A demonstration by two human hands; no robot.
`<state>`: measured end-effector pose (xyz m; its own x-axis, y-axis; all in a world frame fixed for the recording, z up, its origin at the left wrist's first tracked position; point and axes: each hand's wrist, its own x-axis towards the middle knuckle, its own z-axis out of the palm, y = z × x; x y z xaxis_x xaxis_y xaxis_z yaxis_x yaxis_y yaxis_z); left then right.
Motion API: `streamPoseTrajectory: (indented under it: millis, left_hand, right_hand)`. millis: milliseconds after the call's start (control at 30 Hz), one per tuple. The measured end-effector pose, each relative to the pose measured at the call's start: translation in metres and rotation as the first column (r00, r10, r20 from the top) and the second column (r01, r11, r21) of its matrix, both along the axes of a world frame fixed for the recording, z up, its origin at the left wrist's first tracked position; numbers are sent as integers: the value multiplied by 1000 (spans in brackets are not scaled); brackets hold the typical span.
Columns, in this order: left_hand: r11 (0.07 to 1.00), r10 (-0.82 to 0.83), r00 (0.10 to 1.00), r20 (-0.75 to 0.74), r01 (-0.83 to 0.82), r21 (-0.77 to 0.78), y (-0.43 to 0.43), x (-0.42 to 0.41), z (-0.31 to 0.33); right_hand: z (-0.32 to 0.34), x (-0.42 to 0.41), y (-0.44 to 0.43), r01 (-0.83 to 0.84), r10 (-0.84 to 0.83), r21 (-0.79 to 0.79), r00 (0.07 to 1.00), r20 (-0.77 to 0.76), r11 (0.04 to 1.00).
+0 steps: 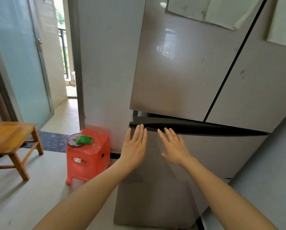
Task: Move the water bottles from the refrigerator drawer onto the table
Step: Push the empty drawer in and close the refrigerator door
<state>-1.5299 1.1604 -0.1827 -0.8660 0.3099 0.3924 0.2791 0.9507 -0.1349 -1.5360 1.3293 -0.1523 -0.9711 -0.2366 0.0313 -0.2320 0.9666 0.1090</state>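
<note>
A tall grey refrigerator (180, 67) fills the right half of the view. Its drawer front (213, 151) sits below the upper doors, with a dark gap along its top edge. My left hand (134, 143) lies flat with straight fingers on the drawer front, fingertips at the dark top edge. Beside it, my right hand (174, 145) is also flat and spread on the drawer front, fingertips just under that edge. No water bottles are visible. A small wooden table (7, 138) stands at the left.
A red plastic stool (89, 156) stands beside the refrigerator's left side, with a plate and a green cloth (84, 139) on top. A glass door (21, 60) is at the left. Behind it a doorway opens onto a balcony. Papers hang on the upper refrigerator doors.
</note>
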Motion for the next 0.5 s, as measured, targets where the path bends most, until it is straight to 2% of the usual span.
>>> streamPoseTrajectory:
  millis: [67, 167, 267, 400, 500]
  left_hand:
    - [998, 45, 999, -2, -45, 41, 2, -6, -4]
    - [996, 82, 991, 102, -83, 12, 10, -16, -4]
    - [994, 105, 989, 101, -105, 0, 12, -33, 0]
    - [993, 116, 981, 153, -111, -37, 6, -60, 7]
    - [993, 113, 967, 228, -115, -7, 3, -67, -4]
  right_hand:
    - [-1, -8, -1, 0, 0, -2, 1000, 4, 1000]
    - [-5, -15, 1, 31, -31, 15, 999, -12, 999]
    - [-12, -18, 11, 99, -99, 6, 995, -15, 995]
    - [-16, -25, 36, 158, -155, -52, 987, 50, 986]
    - [-12, -31, 53, 180, -176, -50, 981, 79, 982]
